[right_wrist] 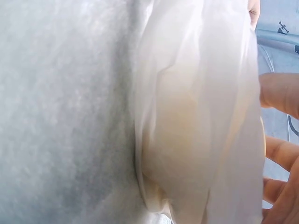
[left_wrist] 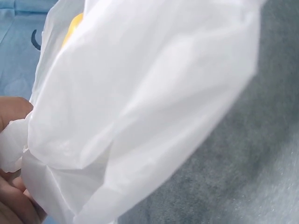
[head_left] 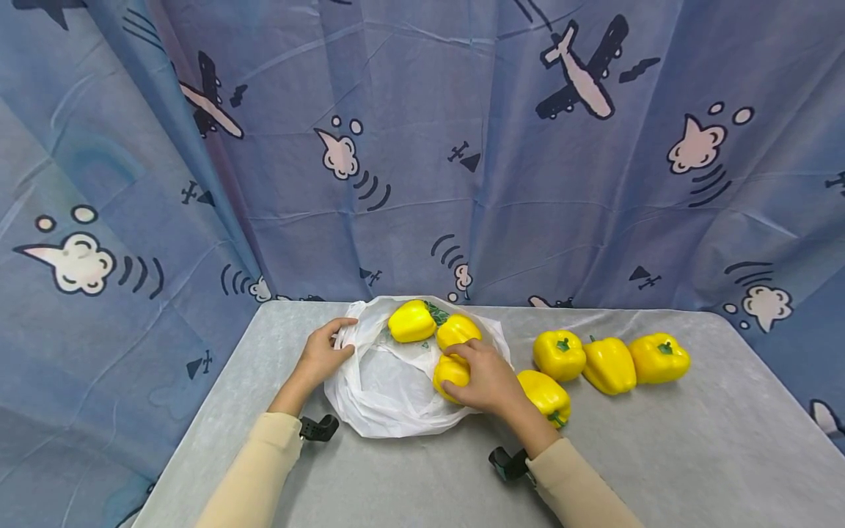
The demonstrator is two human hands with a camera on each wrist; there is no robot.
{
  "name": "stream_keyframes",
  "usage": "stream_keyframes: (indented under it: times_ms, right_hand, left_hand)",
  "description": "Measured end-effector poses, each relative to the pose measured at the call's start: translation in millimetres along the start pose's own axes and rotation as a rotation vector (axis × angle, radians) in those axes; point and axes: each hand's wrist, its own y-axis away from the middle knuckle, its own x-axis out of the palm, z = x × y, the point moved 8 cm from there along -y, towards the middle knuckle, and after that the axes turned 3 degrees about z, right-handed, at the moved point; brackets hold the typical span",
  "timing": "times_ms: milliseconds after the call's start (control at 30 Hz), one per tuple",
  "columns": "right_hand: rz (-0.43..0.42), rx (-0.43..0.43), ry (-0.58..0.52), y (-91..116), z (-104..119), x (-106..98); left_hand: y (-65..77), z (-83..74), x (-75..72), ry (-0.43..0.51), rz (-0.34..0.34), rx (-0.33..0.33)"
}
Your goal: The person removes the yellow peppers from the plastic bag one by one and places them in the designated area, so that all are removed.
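Note:
A white plastic bag (head_left: 383,389) lies on the table with its mouth spread wide. My left hand (head_left: 322,358) pinches the bag's left rim between thumb and fingers, and the left wrist view shows the plastic bunched there. In the bag's right part, my right hand (head_left: 490,378) grips a yellow bell pepper (head_left: 450,374), thumb on the near side and fingers over the top. Behind it in the bag are a second yellow bell pepper (head_left: 458,330) and a third bell pepper (head_left: 411,321). In the right wrist view the bag wall (right_wrist: 196,116) hides most of the gripped pepper.
Right of the bag, a bell pepper (head_left: 546,396) lies beside my right wrist, partly covered by it. Beyond it several more stand in a row, among them a bell pepper (head_left: 560,356). A patterned blue curtain (head_left: 409,147) hangs behind the grey table (head_left: 693,455).

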Motion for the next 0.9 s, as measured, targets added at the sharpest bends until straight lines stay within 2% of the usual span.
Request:
stream_keyframes:
  times_ms: [567,900]
  right_hand:
    - [0.01,-0.008,-0.107,-1.3,-0.4,-0.4]
    - [-0.011,-0.038,-0.137,-2.6,7.6,-6.1]
  left_hand:
    - [-0.8,0.5,0.8,-0.006,-0.001,-0.001]
    - [-1.0,0.5,0.4,0.017,-0.003,-0.002]
